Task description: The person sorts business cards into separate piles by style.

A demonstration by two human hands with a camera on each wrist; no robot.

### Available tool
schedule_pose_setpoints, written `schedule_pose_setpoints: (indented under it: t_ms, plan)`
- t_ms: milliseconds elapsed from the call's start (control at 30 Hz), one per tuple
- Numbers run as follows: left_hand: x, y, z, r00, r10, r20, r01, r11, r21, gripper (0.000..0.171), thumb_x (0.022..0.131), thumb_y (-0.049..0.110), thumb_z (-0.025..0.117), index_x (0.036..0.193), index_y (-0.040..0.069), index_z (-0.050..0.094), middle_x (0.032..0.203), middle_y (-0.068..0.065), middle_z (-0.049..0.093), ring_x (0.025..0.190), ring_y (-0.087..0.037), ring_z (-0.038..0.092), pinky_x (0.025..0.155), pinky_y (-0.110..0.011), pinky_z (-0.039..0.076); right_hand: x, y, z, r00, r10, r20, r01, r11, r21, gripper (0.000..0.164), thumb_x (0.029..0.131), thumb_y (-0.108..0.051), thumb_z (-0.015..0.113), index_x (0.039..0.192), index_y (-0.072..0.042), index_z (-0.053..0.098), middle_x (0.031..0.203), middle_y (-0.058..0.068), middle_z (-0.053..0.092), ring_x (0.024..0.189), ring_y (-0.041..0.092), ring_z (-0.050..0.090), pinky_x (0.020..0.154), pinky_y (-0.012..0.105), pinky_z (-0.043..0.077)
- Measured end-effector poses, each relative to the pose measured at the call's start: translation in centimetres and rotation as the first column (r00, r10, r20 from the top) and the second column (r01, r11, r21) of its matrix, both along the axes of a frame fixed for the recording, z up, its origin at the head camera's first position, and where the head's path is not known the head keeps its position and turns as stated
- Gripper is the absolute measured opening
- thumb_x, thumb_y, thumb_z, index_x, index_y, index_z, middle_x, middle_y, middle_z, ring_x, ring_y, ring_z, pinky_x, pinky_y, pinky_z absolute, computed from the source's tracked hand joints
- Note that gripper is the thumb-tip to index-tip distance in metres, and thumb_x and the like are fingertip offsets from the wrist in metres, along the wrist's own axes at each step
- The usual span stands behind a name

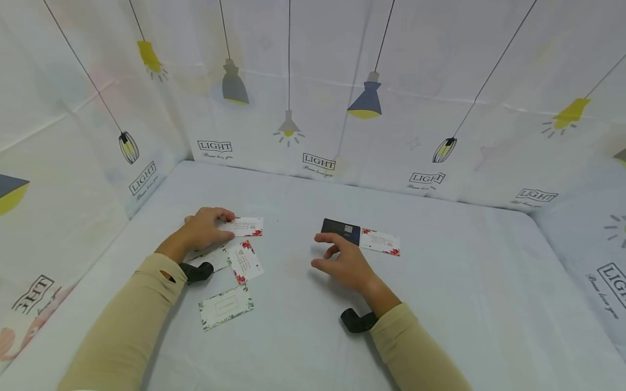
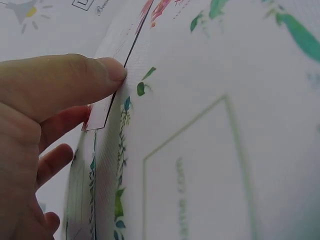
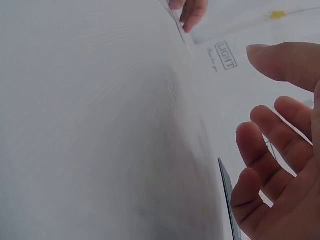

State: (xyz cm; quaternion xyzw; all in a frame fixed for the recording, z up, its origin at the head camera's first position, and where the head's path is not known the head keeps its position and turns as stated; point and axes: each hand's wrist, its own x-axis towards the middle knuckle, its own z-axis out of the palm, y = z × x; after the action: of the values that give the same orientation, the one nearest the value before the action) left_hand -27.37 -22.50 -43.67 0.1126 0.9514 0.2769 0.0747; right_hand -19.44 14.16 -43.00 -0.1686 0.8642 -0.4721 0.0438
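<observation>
At the left, my left hand [image 1: 202, 228] holds a white business card with red flowers [image 1: 249, 226] by its edges, thumb on the near side. The left wrist view shows the thumb [image 2: 75, 75] against the card's edge. Just below lie a second red-flowered card [image 1: 245, 262], turned upright, and a green-leaf card [image 1: 218, 258] partly hidden by the wrist. My right hand [image 1: 346, 263] hovers with nothing in it, fingers loosely bent and thumb apart, beside a dark blue card [image 1: 337, 228] with a QR code. Against that card's right end lies another red-flowered card [image 1: 380, 242].
A green-leaf bordered card [image 1: 226, 307] lies nearest me on the left of the white-covered table [image 1: 293, 336]. White curtains [image 1: 313, 65] printed with lamps stand behind and at both sides. Each wrist carries a black device [image 1: 358, 321].
</observation>
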Motion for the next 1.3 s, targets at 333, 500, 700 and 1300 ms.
schedule_pose_setpoints:
  t_ms: [333,500,700,1300]
  plan:
    - [0.0,0.1,-0.5,0.998,0.03,-0.063,-0.03,1.0,-0.003,0.043,0.087,0.034,0.075,0.123,0.011,0.067,0.136,-0.017,0.057,0.125,-0.036,0.045,0.093,-0.057,0.022,-0.2,-0.2,-0.1,1.0,0.0,0.014,0.0,1.0,0.0,0.056,0.087,-0.021,0.078,0.137,-0.009,0.057,0.132,0.005,0.061,0.093,0.018,0.057,0.069,0.033,0.046]
    - [0.2,0.4,-0.4,0.997,0.034,-0.064,-0.033,0.999,0.021,0.045,0.087,0.038,0.075,0.124,0.013,0.068,0.138,-0.016,0.054,0.13,-0.036,0.041,0.096,-0.057,0.02,-0.2,-0.2,-0.1,1.0,-0.007,0.02,0.006,1.0,0.011,0.056,0.087,-0.021,0.078,0.137,-0.009,0.057,0.132,0.005,0.062,0.093,0.018,0.057,0.07,0.033,0.046]
    - [0.6,1.8,0.2,0.999,0.004,-0.048,-0.001,0.998,0.059,0.047,0.086,0.038,0.077,0.125,0.015,0.068,0.139,-0.014,0.052,0.131,-0.035,0.038,0.096,-0.056,0.02,-0.2,-0.4,0.0,1.0,-0.019,0.023,0.018,1.0,0.024,0.055,0.087,-0.023,0.078,0.137,-0.011,0.059,0.13,0.004,0.062,0.092,0.017,0.057,0.069,0.034,0.046]
    - [3.2,8.3,1.7,0.97,-0.227,-0.091,0.232,0.971,0.052,0.038,0.084,0.033,0.081,0.119,0.022,0.072,0.125,-0.002,0.061,0.134,-0.028,0.039,0.103,-0.054,0.018,-0.3,-1.6,-0.2,0.999,-0.034,0.041,0.029,0.993,0.118,0.061,0.084,-0.028,0.082,0.139,-0.016,0.058,0.093,0.0,0.062,0.084,0.018,0.056,0.075,0.035,0.045]
